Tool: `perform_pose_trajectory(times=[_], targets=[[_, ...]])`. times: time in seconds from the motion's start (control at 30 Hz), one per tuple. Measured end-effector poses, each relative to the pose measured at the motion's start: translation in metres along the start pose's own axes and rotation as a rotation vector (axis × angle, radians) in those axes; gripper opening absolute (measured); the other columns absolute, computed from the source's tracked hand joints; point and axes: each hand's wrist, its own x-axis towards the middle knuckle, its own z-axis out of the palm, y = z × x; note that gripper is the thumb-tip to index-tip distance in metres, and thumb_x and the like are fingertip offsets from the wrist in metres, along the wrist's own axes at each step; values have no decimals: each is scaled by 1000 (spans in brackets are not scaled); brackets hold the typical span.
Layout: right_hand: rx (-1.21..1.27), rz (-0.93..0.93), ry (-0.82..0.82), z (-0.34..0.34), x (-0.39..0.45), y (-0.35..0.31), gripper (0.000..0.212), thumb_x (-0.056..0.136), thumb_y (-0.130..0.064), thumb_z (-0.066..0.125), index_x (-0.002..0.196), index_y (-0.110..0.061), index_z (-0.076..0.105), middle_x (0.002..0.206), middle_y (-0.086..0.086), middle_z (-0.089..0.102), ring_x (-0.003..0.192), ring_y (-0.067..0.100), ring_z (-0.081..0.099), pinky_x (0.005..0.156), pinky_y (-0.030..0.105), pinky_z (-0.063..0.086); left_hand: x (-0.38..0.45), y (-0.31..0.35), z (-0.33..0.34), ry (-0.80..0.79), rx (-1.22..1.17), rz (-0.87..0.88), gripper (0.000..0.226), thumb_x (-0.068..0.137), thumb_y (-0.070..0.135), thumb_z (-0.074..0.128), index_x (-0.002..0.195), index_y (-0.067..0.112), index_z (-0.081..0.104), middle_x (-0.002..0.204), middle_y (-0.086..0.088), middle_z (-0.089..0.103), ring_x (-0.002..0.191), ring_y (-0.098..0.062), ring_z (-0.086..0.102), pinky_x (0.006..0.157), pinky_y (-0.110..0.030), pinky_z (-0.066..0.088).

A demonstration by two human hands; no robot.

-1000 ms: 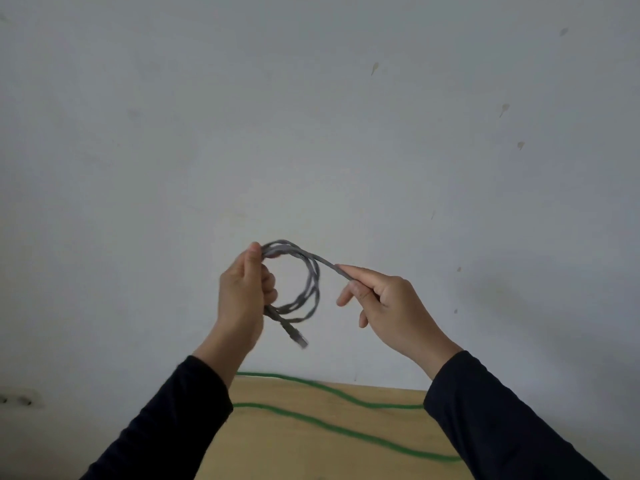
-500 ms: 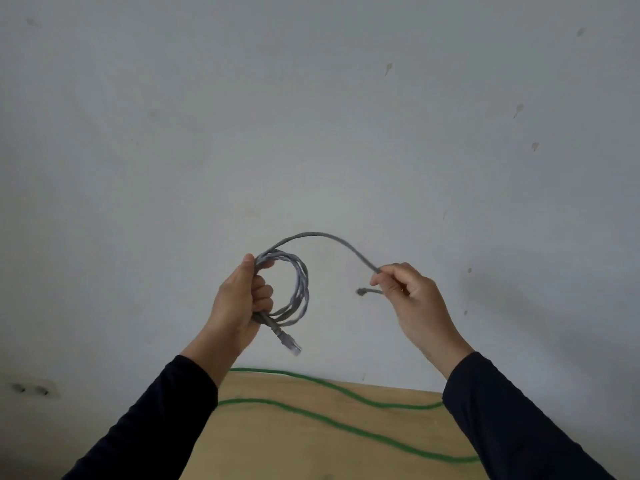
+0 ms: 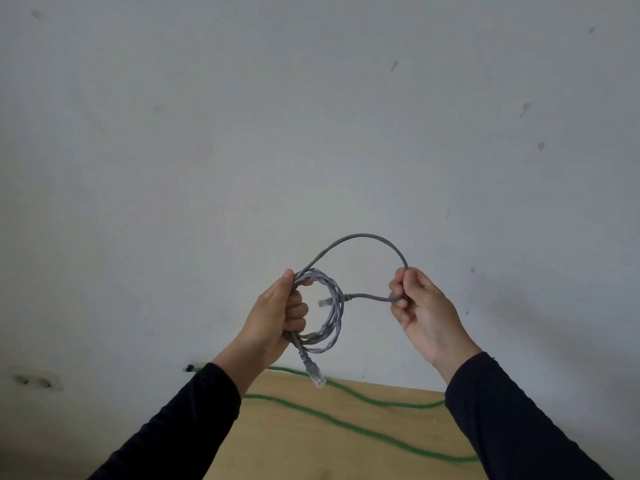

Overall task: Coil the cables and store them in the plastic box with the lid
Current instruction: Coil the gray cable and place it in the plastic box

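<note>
A grey network cable [image 3: 333, 317] is wound into a small coil held up in front of a pale wall. My left hand [image 3: 275, 317] grips the coil on its left side, and one clear plug [image 3: 317, 378] dangles below it. The loose tail arches up and over to my right hand [image 3: 420, 308], which pinches it and points the other plug end [image 3: 323, 303] through the coil's opening. A green cable [image 3: 346, 424] lies uncoiled on the wooden table below. The plastic box is out of view.
The wooden table [image 3: 284, 445] shows only at the bottom, its far edge against the wall. A wall socket [image 3: 33, 381] sits low at the left. Dark sleeves cover both forearms.
My right hand has moved left toward the coil, bending the tail into a higher arch and bringing its plug end into the coil's opening. The left hand keeps its grip.
</note>
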Motion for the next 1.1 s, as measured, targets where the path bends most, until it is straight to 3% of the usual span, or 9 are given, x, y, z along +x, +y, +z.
perform_pose_trajectory(times=[0.3, 0.4, 0.5, 0.57, 0.7, 0.8, 0.9, 1.0, 1.1], targets=[[-35, 36, -75, 15, -6, 11, 29, 98, -15, 39, 74, -13, 56, 61, -2, 48, 48, 6, 39, 40, 14, 30, 2, -13, 20, -60, -139, -57, 38, 98, 35, 36, 80, 10, 58, 48, 10, 23, 36, -1, 21, 32, -12, 20], [-296, -38, -141, 30, -15, 22, 30, 95, -4, 46, 77, -15, 67, 64, 0, 57, 52, 11, 47, 45, 18, 40, 2, -16, 27, -32, -258, -72, 36, 97, 35, 37, 81, 9, 56, 46, 9, 26, 33, 0, 23, 30, -11, 20], [-732, -147, -106, 36, -19, 27, 36, 89, 1, 49, 80, -24, 73, 76, 0, 66, 53, 12, 49, 53, 19, 40, 1, -14, 29, 2, -233, -47, 36, 97, 35, 38, 81, 10, 57, 46, 10, 26, 34, -1, 23, 31, -10, 20], [-997, -233, -55, 36, -20, 24, 23, 90, -5, 50, 86, -12, 71, 79, 2, 65, 57, 11, 50, 54, 16, 36, 1, -11, 26, 19, -225, -38, 36, 98, 34, 37, 81, 9, 57, 45, 10, 24, 34, -1, 22, 31, -11, 20], [-1036, -432, 122, 43, -22, 19, 21, 91, -4, 39, 92, -9, 59, 94, -7, 57, 57, 0, 43, 56, 10, 34, 3, -8, 19, 64, -241, -10, 36, 98, 33, 38, 78, 9, 55, 44, 11, 23, 34, -1, 21, 32, -12, 18], [-1043, -800, 229, 53, -28, 18, 35, 90, -14, 32, 118, -7, 51, 91, 1, 52, 77, 8, 42, 70, 8, 32, 4, -10, 17, 96, -156, 38, 36, 99, 31, 38, 78, 9, 56, 46, 11, 21, 37, -3, 19, 34, -14, 16], [-1225, -1062, 123, 61, -32, 19, 31, 91, -17, 43, 116, -5, 57, 86, 7, 51, 73, 16, 47, 66, 15, 39, 1, -12, 17, 100, 7, 109, 37, 99, 33, 37, 77, 9, 55, 50, 9, 19, 41, -6, 17, 37, -17, 17], [-1372, -1031, 34, 65, -26, 26, 27, 88, -27, 50, 98, -8, 66, 79, 6, 52, 69, 19, 53, 60, 19, 40, -4, -14, 20, 50, 195, 165, 38, 99, 35, 37, 83, 6, 55, 56, 1, 25, 48, -11, 19, 41, -20, 20], [-1325, -927, 3, 63, -20, 30, 20, 85, -22, 56, 97, -9, 67, 78, 4, 54, 67, 18, 56, 66, 13, 35, -9, -13, 23, 27, 254, 197, 42, 99, 31, 37, 63, 15, 53, 55, 2, 22, 47, -11, 18, 40, -18, 21]])
